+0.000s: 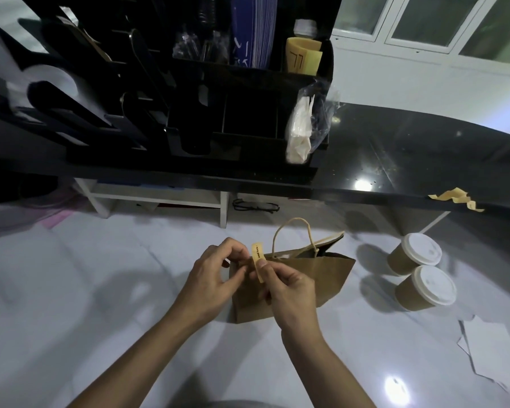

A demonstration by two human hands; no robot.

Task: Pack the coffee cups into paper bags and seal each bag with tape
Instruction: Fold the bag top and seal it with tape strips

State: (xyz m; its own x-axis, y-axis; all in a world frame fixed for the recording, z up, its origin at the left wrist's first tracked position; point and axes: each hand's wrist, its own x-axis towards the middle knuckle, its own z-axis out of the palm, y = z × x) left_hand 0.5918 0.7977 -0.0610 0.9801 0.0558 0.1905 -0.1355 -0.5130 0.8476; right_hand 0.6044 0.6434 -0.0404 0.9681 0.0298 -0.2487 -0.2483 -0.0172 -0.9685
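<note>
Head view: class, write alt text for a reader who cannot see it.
The left hand and right hand pinch a yellow tape strip at the top of a brown paper bag. Two lidded coffee cups stand to its right.

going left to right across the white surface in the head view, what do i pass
left hand → yellow tape strip → right hand → two lidded coffee cups → white paper sheets; the paper bag spans behind both hands, so left out
</note>
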